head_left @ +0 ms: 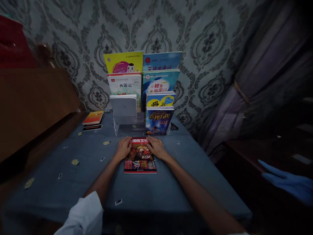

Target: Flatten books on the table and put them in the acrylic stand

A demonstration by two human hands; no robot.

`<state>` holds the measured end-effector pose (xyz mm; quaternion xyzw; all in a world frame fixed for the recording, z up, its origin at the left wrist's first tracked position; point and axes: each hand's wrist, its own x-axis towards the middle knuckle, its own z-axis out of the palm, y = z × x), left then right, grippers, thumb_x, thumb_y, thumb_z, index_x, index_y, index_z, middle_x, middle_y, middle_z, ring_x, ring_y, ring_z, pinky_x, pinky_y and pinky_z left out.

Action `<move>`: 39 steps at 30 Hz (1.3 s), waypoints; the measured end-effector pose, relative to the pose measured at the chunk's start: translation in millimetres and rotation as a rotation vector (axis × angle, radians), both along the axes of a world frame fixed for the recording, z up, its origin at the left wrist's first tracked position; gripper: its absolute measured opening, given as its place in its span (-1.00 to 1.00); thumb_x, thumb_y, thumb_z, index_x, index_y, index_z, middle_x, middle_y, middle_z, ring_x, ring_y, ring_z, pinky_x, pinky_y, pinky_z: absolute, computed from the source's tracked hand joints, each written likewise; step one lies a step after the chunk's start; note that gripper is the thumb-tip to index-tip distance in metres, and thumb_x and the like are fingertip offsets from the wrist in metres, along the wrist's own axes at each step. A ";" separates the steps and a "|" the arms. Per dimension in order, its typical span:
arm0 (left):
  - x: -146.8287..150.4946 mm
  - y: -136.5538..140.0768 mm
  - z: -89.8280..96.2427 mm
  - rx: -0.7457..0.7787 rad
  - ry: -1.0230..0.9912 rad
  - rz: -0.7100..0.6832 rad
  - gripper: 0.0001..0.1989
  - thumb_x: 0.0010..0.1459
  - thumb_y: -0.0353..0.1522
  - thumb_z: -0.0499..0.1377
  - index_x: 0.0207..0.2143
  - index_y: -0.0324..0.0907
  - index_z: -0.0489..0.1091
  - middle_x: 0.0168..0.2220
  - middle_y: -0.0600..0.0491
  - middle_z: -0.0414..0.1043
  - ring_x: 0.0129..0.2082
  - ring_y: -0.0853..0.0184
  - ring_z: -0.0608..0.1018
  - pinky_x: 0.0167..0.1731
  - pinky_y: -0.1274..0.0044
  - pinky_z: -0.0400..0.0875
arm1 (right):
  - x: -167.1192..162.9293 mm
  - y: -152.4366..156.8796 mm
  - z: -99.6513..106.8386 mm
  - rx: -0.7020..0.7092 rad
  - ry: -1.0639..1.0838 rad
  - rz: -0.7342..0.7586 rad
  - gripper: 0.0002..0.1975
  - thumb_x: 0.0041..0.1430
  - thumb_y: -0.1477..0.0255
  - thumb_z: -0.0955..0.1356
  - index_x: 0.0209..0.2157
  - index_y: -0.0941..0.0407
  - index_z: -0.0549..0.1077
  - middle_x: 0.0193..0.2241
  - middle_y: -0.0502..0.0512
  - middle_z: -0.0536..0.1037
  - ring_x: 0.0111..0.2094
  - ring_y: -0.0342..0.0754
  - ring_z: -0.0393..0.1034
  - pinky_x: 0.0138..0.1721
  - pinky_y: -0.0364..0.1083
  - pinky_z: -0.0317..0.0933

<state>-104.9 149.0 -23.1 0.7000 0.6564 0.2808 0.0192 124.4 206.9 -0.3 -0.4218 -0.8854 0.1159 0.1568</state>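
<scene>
Insp. note, tabletop: red book [140, 160] lies flat, cover up, on the blue cloth [186, 182], directly in front of the clear stand [128, 129] and approx. centred betw. the 2 forearms. Cover shows a painted mask w/ smaller pics. below.

L hand [124, 148]: palm down, fingers extended fwd, laid along the upper L edge of the cover. R hand [156, 147]: palm down, thumb apart from fingers, laid at the upper R edge. Both hands spread, touching the book; can't tell if any fingertip goes under it. White sleeve [84, 213] on L forearm.

Stand: tiered, 2 columns. L column, back to front: yellow book [123, 61], white book [124, 84], then a pale panel [123, 106]. R column: 2 blue books [161, 60], yellow-and-blue book [160, 100], dark-blue book [158, 120] at front, all upright or leaning back sl.

L of stand, well apart from the hands: small book stack [93, 120], orange cover on top. Patterned wallpaper [207, 42] behind; tied curtain [241, 94] to R. Far R edge: blue glove-like item [288, 181], blurred, can't tell if worn
</scene>
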 end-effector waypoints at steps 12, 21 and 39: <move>-9.8 3.8 -0.8 0.061 -0.107 -0.030 -0.60 0.28 -0.46 -0.01 0.12 -0.16 0.38 0.09 -0.08 0.49 0.11 0.18 0.50 0.17 0.25 0.34 | 4.9 6.3 -5.5 0.034 0.063 0.045 -0.51 0.37 0.34 0.18 0.27 0.19 0.29 0.27 0.31 0.34 0.29 0.08 0.19 0.25 0.13 0.09; -10.1 6.1 0.5 0.089 -0.106 -0.053 -0.60 0.24 -0.51 -0.02 0.08 -0.21 0.40 0.03 -0.09 0.52 0.04 0.16 0.50 0.12 0.24 0.37 | 9.8 10.9 -12.8 0.054 0.142 0.087 -0.53 0.36 0.31 0.19 0.22 0.16 0.35 0.25 0.31 0.36 0.27 0.13 0.25 0.23 0.21 0.14; -18.9 7.9 11.4 0.131 -0.041 -0.195 -0.65 0.27 -0.51 -0.02 0.02 -0.18 0.42 -0.09 -0.04 0.57 -0.08 0.22 0.54 0.01 0.31 0.44 | 16.8 8.1 -15.7 0.077 0.198 0.128 -0.54 0.32 0.27 0.26 0.18 0.15 0.39 0.15 0.30 0.45 0.16 0.15 0.31 0.17 0.19 0.20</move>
